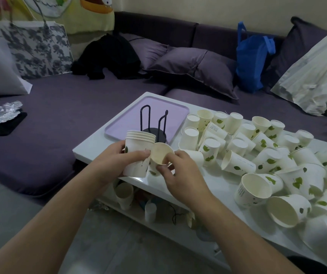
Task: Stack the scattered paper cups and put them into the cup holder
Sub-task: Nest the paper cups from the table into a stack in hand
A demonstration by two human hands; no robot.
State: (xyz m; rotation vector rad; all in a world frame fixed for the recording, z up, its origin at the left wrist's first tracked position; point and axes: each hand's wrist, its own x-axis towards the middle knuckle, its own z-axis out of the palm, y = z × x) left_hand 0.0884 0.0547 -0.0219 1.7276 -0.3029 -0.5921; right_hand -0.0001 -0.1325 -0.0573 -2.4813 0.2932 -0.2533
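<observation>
Both hands' grip curled round cups: left hand (pixel 117 158) hiding stack (pixel 138 153), right hand (pixel 180 173) one cup (pixel 161 155).

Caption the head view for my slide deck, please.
Left hand holds a stack of cups; right hand brings a single cup beside it, near the black cup holder.

Matt paper cups (pixel 235 163), glossy white table (pixel 214 182), black metal-wire holder (pixel 154 125).
</observation>
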